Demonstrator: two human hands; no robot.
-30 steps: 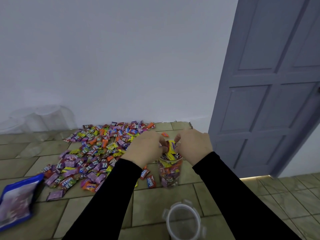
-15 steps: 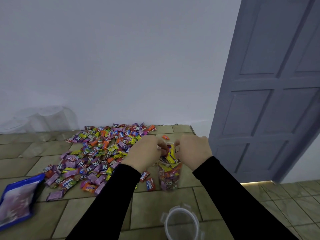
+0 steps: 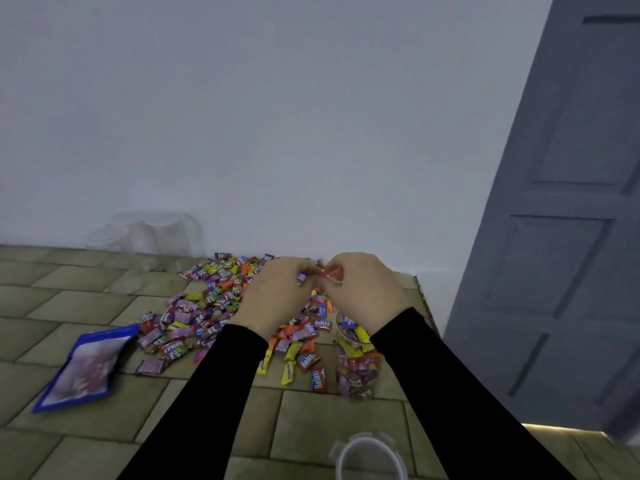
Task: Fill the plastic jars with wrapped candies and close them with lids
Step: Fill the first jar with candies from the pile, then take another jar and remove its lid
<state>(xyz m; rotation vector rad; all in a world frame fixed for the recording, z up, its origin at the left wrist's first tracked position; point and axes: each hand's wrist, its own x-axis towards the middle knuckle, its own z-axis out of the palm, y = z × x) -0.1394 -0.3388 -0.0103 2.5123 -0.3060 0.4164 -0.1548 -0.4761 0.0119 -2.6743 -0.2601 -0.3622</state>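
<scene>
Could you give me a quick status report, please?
Both hands pinching candies: left hand, right hand. Jar nearly full, unlidded. Lid on floor. Nothing in the way.

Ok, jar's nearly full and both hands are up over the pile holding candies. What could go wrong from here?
1. The jar is heaped past its rim, so more candies may spill, or the lid may not seat.
2. The right hand and its sleeve pass right over the jar; a brush could tip it.
3. Candies pinched loosely by the left hand could drop back into the pile.
</scene>
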